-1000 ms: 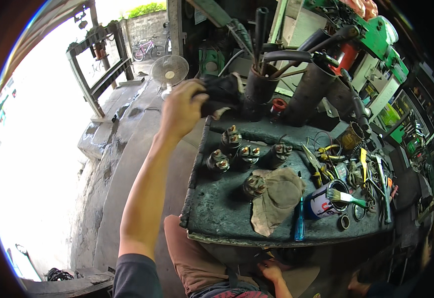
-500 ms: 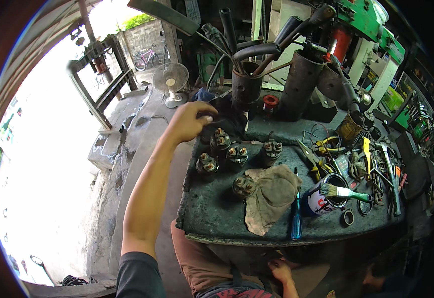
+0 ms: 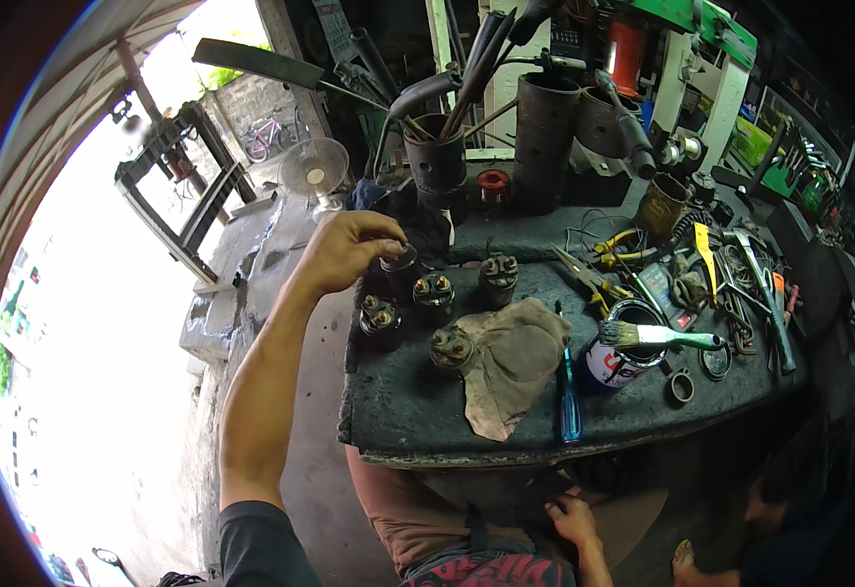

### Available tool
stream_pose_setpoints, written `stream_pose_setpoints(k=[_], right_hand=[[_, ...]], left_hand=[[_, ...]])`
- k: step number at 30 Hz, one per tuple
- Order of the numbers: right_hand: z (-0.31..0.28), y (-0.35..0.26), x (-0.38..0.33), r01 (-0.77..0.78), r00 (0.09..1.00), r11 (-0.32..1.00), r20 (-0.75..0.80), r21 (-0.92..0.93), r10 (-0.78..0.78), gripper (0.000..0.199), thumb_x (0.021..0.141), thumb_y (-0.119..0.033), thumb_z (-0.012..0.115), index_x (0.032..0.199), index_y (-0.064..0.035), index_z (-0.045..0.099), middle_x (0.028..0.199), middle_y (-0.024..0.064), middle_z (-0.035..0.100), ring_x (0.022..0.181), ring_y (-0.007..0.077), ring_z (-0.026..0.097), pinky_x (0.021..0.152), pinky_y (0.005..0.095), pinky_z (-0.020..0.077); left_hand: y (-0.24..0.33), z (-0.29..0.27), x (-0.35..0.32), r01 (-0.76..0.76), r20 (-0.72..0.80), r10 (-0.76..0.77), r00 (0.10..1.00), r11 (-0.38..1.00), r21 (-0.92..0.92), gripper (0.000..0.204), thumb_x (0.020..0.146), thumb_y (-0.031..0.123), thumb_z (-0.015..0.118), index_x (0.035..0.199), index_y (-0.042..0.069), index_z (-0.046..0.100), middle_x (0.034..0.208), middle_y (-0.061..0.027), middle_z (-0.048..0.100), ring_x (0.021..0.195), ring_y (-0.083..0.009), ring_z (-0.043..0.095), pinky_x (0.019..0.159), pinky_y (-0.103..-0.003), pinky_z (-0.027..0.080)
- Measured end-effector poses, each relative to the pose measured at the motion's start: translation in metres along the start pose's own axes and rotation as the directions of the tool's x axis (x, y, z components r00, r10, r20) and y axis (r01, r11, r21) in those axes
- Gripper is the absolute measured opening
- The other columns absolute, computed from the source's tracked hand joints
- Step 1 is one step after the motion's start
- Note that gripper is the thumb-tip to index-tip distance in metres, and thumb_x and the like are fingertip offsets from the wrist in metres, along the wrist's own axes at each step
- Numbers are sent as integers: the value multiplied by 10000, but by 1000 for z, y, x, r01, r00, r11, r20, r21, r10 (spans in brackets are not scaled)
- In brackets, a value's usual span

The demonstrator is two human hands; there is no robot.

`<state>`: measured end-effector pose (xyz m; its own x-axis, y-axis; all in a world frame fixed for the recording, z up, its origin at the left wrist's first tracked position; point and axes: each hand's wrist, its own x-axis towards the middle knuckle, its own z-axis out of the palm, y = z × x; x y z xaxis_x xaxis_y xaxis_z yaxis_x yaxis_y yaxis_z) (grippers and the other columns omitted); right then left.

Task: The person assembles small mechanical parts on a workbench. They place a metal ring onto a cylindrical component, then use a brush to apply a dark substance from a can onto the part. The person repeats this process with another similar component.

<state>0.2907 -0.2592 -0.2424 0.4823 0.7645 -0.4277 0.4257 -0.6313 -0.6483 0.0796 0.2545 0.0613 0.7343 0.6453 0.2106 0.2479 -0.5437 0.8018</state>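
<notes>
My left hand (image 3: 349, 249) reaches over the bench's far left corner, its thumb and fingers closed on the top of a dark cylindrical starter solenoid (image 3: 403, 279). The fingers hide part of its top. Two similar solenoids with copper studs stand close by, one nearer the left edge (image 3: 380, 316) and one to the right (image 3: 434, 292). Another solenoid (image 3: 498, 279) is farther right. A dusty solenoid (image 3: 452, 347) touches a crumpled tan cloth (image 3: 515, 362). Below the bench's front edge, my right hand (image 3: 576, 520) rests near my lap, fingers loosely apart, holding nothing.
A blue screwdriver (image 3: 569, 401) lies beside the cloth. A brush (image 3: 662, 338) lies across an open paint can (image 3: 615, 367). Pliers (image 3: 589, 279) and a heap of tools cover the right side. Metal cylinders (image 3: 545, 147) holding bars stand behind; a fan (image 3: 315, 168) is beyond.
My left hand has come down from above the far corner onto the far left solenoid and closed on it. The view has shifted slightly; my right hand stays low.
</notes>
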Motion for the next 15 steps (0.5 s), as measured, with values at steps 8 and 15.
stream_pose_setpoints(k=[8, 15], right_hand=[[-58, -36, -46, 91, 986, 996, 140, 19, -92, 361, 951, -311, 750, 1214, -64, 779, 1018, 164, 790, 884, 315, 760, 803, 411, 601], [-134, -119, -66, 279, 941, 935, 133, 220, -312, 334, 916, -203, 812, 1221, -70, 780, 1002, 92, 776, 834, 207, 755, 747, 339, 594]], left_hand=[[61, -34, -80, -88, -430, 111, 896, 993, 73, 142, 946, 1, 762, 1077, -39, 798, 988, -108, 800, 891, -146, 740, 841, -289, 594], [112, 9, -164, -166, -376, 77, 923, 963, -210, 149, 922, -52, 756, 1063, -34, 800, 1050, -145, 795, 956, -186, 747, 858, -307, 616]])
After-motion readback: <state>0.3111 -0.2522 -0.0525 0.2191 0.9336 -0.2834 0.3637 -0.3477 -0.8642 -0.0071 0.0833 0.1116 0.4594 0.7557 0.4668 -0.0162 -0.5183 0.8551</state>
